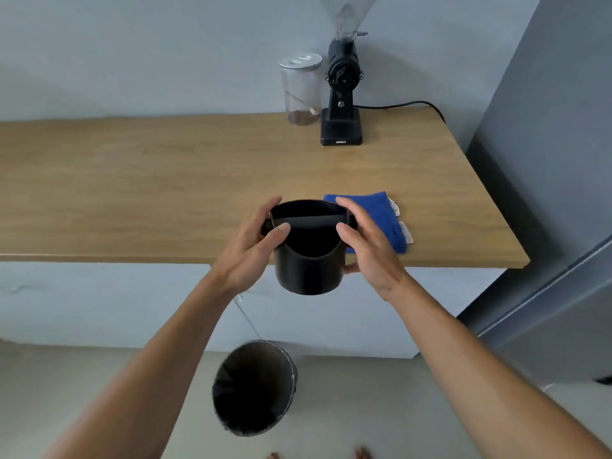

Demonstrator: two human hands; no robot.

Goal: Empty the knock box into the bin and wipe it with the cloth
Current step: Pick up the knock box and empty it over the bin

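Observation:
A black round knock box point(309, 260) with a bar across its mouth is held upright in the air, just in front of the wooden counter's front edge. My left hand point(251, 250) grips its left side and my right hand point(367, 246) grips its right side. A folded blue cloth point(381, 210) lies on the counter right behind my right hand, partly hidden by it. A dark open bin point(253, 387) stands on the floor below and slightly left of the knock box. What is inside the knock box is too dark to tell.
A wooden counter point(165, 183) runs across the view. At its back stand a black coffee grinder point(342, 94) with a cable and a clear lidded jar point(301, 89). A grey cabinet point(546, 160) rises at the right. My toes show at the bottom edge.

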